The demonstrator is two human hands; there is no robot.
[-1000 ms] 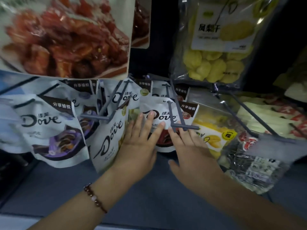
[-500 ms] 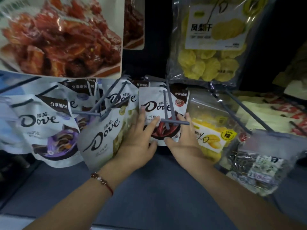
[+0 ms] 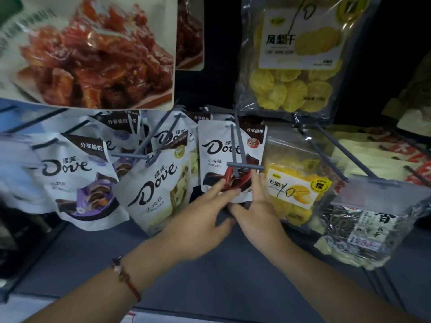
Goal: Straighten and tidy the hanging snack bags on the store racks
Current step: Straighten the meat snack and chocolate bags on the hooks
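Far left: purple Dove bag (image 3: 77,176) hangs on peg, tilted. Next right, yellow Dove bag (image 3: 158,185) slants, bottom kicked left. Left hand (image 3: 198,220) – beaded bracelet (image 3: 123,276) on wrist – fingers straight, tips resting on lower edge of red Dove bag (image 3: 224,159). That bag hangs upright on grey peg hook (image 3: 240,157), centre rack. Right hand (image 3: 258,206) – fingers extended, touching bag's right lower corner, thumb beneath. Right: dried mango bag (image 3: 296,190), then sunflower seed bag (image 3: 359,231).

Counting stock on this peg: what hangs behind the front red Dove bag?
Behind the red Dove bag, dark top corners of more bags peek out on the same peg. Their fronts and number are covered.
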